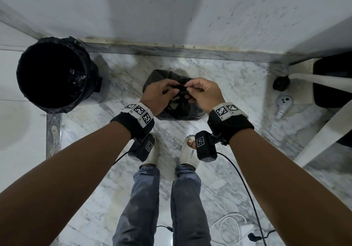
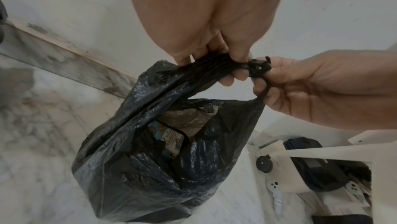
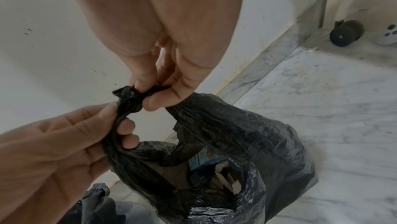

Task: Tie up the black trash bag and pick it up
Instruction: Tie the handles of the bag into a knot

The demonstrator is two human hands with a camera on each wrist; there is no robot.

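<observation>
1. Between your two hands, the black trash bag (image 1: 179, 108) hangs by its two gathered handles, which meet in a small knot (image 2: 259, 68); whether its base touches the marble floor (image 1: 238, 97) below you, you cannot tell from these views
2. Your left hand (image 1: 158, 95) is curled round one twisted handle just beside the knot, thumb and fingers (image 3: 126, 126) pinching the strip
3. Your right hand (image 1: 203, 93) pinches the other handle on the far side of the knot, thumb pressed down on the bunched plastic, fingers folded under it
4. Below the grip the mouth gapes: a printed wrapper (image 2: 169, 136) and crumpled paper show through the gap under the handles
5. The knot looks loose and sits near the handle ends, so it could slip free if you pull unevenly or let one side go slack
6. Thin plastic may stretch or tear at the pinch points if you yank hard
7. Lift before the knot is snug and the open gap could spill rubbish beside the lined bin (image 1: 55, 74)
</observation>
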